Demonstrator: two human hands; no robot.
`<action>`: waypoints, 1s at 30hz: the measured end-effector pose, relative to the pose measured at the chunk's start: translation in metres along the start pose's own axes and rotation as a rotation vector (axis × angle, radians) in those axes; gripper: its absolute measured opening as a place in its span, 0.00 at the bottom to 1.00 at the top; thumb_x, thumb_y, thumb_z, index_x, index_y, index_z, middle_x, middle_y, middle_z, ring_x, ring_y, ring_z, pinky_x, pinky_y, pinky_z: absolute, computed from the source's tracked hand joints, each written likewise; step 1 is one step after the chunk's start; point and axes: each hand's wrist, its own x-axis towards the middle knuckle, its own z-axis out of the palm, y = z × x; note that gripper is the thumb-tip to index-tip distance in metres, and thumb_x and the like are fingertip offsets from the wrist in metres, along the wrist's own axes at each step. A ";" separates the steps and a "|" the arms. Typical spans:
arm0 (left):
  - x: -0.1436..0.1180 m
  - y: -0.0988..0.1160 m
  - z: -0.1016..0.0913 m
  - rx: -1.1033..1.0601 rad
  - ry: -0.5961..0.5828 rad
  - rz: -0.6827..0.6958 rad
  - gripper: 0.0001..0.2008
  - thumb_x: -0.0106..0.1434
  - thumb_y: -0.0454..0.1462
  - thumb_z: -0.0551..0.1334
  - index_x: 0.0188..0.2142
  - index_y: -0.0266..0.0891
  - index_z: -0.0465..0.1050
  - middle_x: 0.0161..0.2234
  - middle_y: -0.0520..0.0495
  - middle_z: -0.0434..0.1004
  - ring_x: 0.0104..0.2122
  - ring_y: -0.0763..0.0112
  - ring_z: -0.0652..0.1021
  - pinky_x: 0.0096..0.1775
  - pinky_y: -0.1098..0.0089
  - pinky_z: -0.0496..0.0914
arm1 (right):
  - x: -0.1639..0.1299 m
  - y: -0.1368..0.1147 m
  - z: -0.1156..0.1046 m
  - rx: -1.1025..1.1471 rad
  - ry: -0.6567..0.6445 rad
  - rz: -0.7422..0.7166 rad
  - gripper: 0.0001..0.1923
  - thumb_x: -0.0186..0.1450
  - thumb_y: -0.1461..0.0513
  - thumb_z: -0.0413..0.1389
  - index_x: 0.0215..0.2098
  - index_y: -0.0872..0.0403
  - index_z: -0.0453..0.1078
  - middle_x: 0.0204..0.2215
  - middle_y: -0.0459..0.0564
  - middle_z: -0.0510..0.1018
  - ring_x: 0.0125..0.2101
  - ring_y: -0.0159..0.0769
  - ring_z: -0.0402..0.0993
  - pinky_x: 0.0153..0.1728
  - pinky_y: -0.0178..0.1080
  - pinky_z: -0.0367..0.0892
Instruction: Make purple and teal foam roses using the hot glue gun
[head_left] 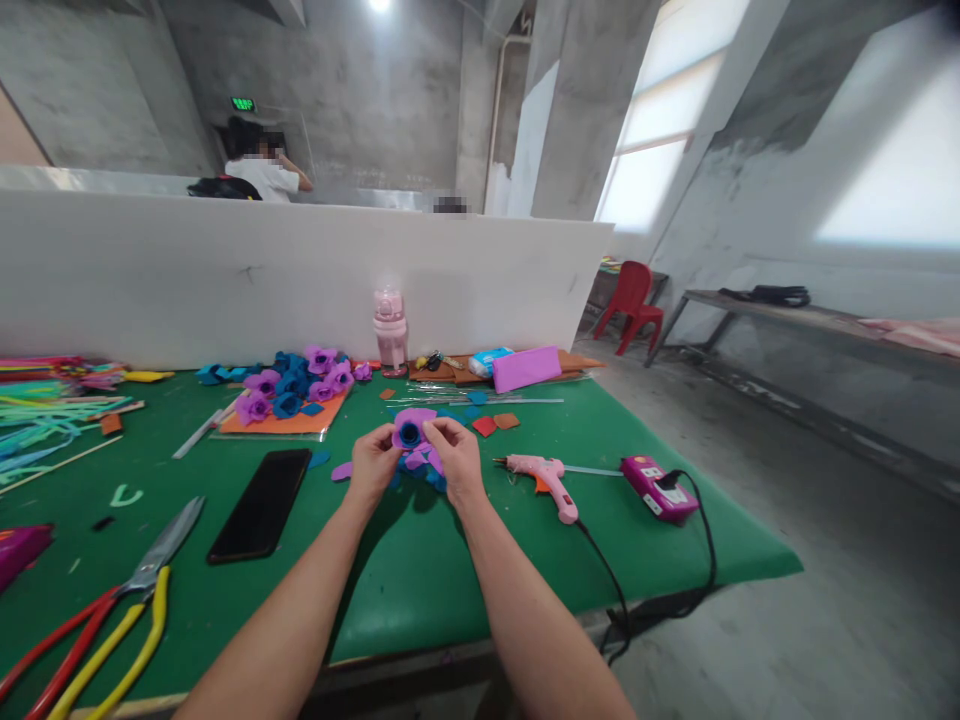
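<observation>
Both my hands meet over the middle of the green table (420, 580). My left hand (373, 465) and my right hand (457, 458) together pinch a purple felt flower with a blue centre (409, 430), held just above the cloth. Loose purple and blue felt pieces (420, 468) lie under and between my hands. A pink glue gun (546, 478) lies on the cloth to the right of my right hand, its cord running to a pink power strip (658, 488).
A black phone (261, 505) lies left of my hands; scissors (161, 545) and yellow-handled pliers (112, 640) near the front left. Finished purple and blue flowers (296, 385) sit on an orange sheet, a pink bottle (391, 332) by the white partition (225, 270). Another person (259, 170) sits beyond.
</observation>
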 end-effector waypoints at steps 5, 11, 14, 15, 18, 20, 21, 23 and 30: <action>0.003 -0.005 -0.001 -0.009 0.069 0.069 0.05 0.47 0.37 0.63 0.23 0.37 0.73 0.26 0.51 0.72 0.27 0.73 0.70 0.29 0.75 0.65 | 0.000 -0.003 0.000 0.028 0.046 -0.007 0.13 0.55 0.52 0.58 0.24 0.53 0.72 0.22 0.44 0.73 0.24 0.29 0.68 0.30 0.33 0.65; 0.007 -0.009 -0.005 0.038 0.245 0.119 0.06 0.45 0.31 0.59 0.25 0.38 0.74 0.26 0.53 0.71 0.26 0.75 0.69 0.30 0.75 0.64 | 0.000 -0.004 0.000 0.091 0.002 0.048 0.13 0.56 0.53 0.57 0.25 0.54 0.71 0.22 0.45 0.73 0.25 0.30 0.69 0.30 0.33 0.65; 0.007 -0.008 -0.006 0.072 0.272 0.120 0.08 0.45 0.29 0.59 0.25 0.39 0.74 0.25 0.53 0.71 0.27 0.74 0.69 0.31 0.75 0.65 | -0.001 -0.005 0.001 0.068 -0.036 0.060 0.13 0.55 0.53 0.57 0.25 0.54 0.71 0.22 0.45 0.73 0.25 0.30 0.68 0.30 0.33 0.65; 0.007 -0.007 -0.006 0.074 0.273 0.113 0.08 0.45 0.29 0.59 0.25 0.39 0.74 0.26 0.53 0.72 0.27 0.74 0.70 0.31 0.75 0.65 | -0.002 -0.006 0.002 0.051 -0.047 0.058 0.13 0.56 0.53 0.57 0.26 0.54 0.71 0.22 0.45 0.73 0.25 0.30 0.68 0.30 0.33 0.65; 0.006 -0.006 -0.007 0.057 0.265 0.104 0.08 0.45 0.30 0.60 0.27 0.39 0.75 0.27 0.53 0.73 0.29 0.73 0.71 0.33 0.74 0.66 | -0.004 -0.008 0.003 -0.022 -0.068 0.025 0.13 0.56 0.52 0.57 0.29 0.54 0.72 0.23 0.45 0.74 0.25 0.30 0.68 0.29 0.34 0.65; 0.006 -0.006 -0.007 0.045 0.269 0.110 0.07 0.46 0.31 0.61 0.27 0.38 0.75 0.27 0.52 0.73 0.30 0.73 0.72 0.34 0.74 0.66 | -0.006 -0.009 0.004 -0.075 -0.079 -0.005 0.13 0.56 0.53 0.57 0.31 0.54 0.73 0.25 0.46 0.74 0.25 0.31 0.68 0.29 0.34 0.65; 0.006 -0.007 -0.007 0.042 0.278 0.110 0.06 0.46 0.31 0.61 0.27 0.38 0.75 0.27 0.52 0.73 0.30 0.73 0.72 0.34 0.74 0.66 | -0.007 -0.009 0.004 -0.103 -0.087 -0.021 0.13 0.56 0.53 0.57 0.32 0.54 0.73 0.26 0.46 0.75 0.26 0.31 0.68 0.29 0.34 0.66; 0.006 -0.008 -0.008 0.035 0.301 0.102 0.05 0.46 0.32 0.62 0.26 0.38 0.75 0.27 0.52 0.73 0.29 0.73 0.72 0.33 0.74 0.66 | -0.008 -0.009 0.005 -0.156 -0.108 -0.057 0.14 0.55 0.54 0.58 0.35 0.54 0.72 0.27 0.47 0.75 0.26 0.31 0.68 0.29 0.34 0.66; 0.006 -0.007 -0.009 0.070 0.345 0.096 0.05 0.46 0.33 0.63 0.26 0.37 0.75 0.26 0.52 0.73 0.28 0.73 0.72 0.31 0.74 0.66 | -0.009 -0.006 0.005 -0.212 -0.161 -0.097 0.13 0.53 0.59 0.59 0.36 0.55 0.69 0.29 0.47 0.73 0.26 0.31 0.67 0.30 0.35 0.66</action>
